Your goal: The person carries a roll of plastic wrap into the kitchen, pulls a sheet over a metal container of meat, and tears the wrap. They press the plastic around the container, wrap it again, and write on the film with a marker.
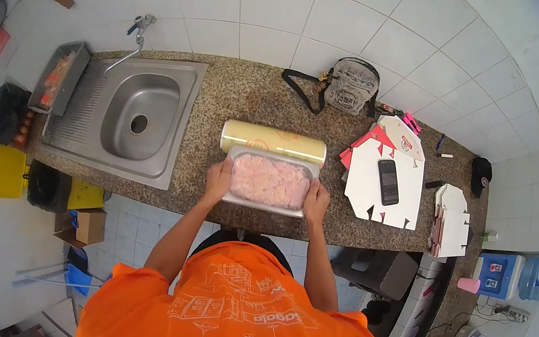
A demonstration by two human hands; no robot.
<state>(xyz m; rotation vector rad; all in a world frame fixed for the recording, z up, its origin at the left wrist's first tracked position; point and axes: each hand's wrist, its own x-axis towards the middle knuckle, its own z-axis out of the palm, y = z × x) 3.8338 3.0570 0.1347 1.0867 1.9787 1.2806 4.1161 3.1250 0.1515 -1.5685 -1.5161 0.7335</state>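
Brown worktop (242, 95) beneath, in the head view: gripped a metal tray (264, 207) of pink meat (269, 181) between left hand (218, 178) and right hand (317, 200), curling both round its short ends; held it just in front of a yellowish roll (274, 140).

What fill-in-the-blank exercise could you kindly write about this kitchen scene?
1. The black rectangular smartphone lies on flat, notched cardboard coloured ____.
2. The end of the rectangular silver metal tray nearer that smartphone is held by the person's ____ hand.
3. The shiny steel sink lies on the tray's ____ side.
4. The person's printed shirt is coloured ____.
Missing words: white; right; left; orange.
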